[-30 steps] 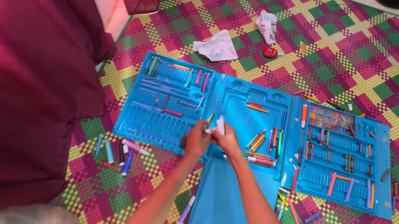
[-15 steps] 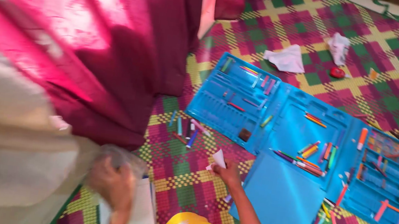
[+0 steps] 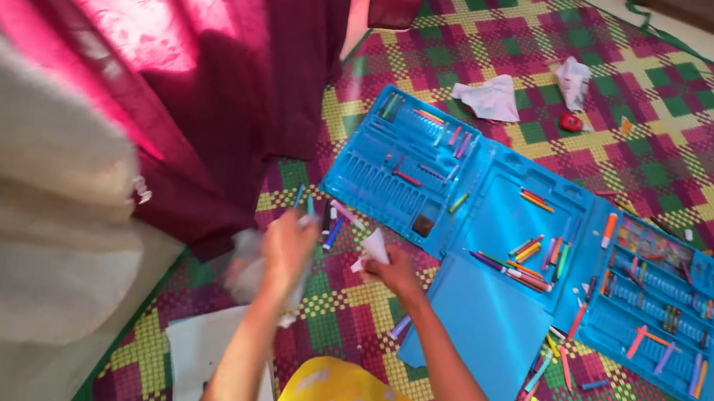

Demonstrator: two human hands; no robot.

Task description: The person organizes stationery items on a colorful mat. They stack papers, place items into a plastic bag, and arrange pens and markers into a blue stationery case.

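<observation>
Glossy plastic case (image 3: 488, 331), woven mat (image 3: 697, 165)

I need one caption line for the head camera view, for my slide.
Left hand grips a crumpled clear plastic bag, right hand pinches a small white paper scrap, beside an open blue plastic art case.

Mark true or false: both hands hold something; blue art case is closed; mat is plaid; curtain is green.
1. Both hands hold something. True: the right hand pinches a small white piece, the left hand grips a blurred clear wrapper.
2. The blue art case is closed. False: it lies unfolded flat.
3. The mat is plaid. True.
4. The curtain is green. False: it is magenta.
</observation>
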